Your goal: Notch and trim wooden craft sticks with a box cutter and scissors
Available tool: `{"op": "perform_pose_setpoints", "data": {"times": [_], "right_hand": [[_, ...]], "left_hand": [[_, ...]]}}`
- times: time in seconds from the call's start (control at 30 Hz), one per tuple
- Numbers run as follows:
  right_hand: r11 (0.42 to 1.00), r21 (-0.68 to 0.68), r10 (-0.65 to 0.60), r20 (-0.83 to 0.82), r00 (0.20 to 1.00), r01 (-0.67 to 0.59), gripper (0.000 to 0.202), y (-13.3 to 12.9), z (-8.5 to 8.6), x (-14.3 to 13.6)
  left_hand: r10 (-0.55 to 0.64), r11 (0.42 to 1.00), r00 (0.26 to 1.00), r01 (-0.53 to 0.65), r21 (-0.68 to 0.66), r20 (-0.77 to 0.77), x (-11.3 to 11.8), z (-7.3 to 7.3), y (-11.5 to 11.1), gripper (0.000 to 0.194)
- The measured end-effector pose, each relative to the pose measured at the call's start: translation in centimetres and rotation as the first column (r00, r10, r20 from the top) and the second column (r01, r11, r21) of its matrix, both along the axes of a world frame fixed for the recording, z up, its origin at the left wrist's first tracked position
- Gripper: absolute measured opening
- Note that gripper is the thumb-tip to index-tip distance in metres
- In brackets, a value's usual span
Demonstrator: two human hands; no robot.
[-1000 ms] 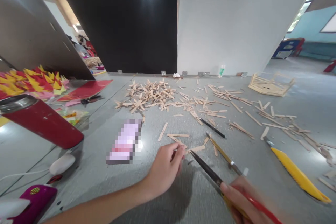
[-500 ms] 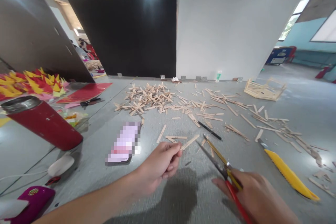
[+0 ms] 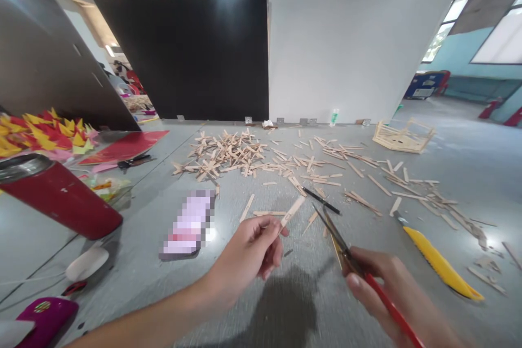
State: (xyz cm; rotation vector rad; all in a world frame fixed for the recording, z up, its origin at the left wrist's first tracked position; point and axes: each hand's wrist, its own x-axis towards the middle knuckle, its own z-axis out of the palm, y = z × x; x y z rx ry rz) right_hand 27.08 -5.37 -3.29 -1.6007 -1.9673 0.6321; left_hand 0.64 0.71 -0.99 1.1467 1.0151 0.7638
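My left hand (image 3: 261, 247) is closed, pinching a wooden craft stick (image 3: 292, 211) between thumb and fingertips; the stick points up and to the right. In my right hand (image 3: 387, 288) is a pair of scissors (image 3: 346, 253) with a red handle, its dark blades slightly parted and aimed away from me. A yellowish strip runs beside the blades; I cannot tell whether it is part of the scissors. The blade tips are apart from the stick. Beyond my hands lie a few loose sticks and a black pen (image 3: 322, 200).
Craft sticks (image 3: 232, 153) lie heaped and scattered across the grey table. A yellow cutter knife (image 3: 440, 261) rests at right, a stick frame (image 3: 403, 137) behind it. To the left are a phone (image 3: 190, 223), a red flask (image 3: 77, 198) and a purple device (image 3: 51, 312). Boards (image 3: 359, 54) stand behind.
The held stick has turned to show its broad face and points more steeply upward. My right hand has rotated, and the scissor blades are closer together.
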Motion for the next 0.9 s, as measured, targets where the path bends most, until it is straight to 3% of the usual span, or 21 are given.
{"op": "perform_pose_setpoints", "data": {"times": [0.17,0.43,0.7,0.9], "right_hand": [[0.999,0.009,0.028,0.275,0.961,-0.031,0.049,-0.8,-0.9,-0.3],[0.968,0.220,0.047,0.328,0.944,-0.125,0.051,-0.4,-1.6,-0.4],[0.935,0.311,0.042,0.378,0.925,-0.170,0.057,0.0,-1.5,-0.1],[0.743,0.566,-0.121,0.638,0.761,-0.356,0.060,0.7,-1.5,0.8]], "left_hand": [[-0.052,0.998,0.998,0.053,-0.032,0.042,0.0,0.6,-0.5,0.047],[-0.180,0.984,0.980,0.178,0.026,0.080,0.1,0.4,-0.8,0.052],[-0.153,0.987,0.986,0.156,-0.045,0.066,-0.2,0.2,-0.6,0.047],[-0.160,0.982,0.987,0.162,-0.102,0.024,-0.6,-0.1,-0.1,0.043]]}}
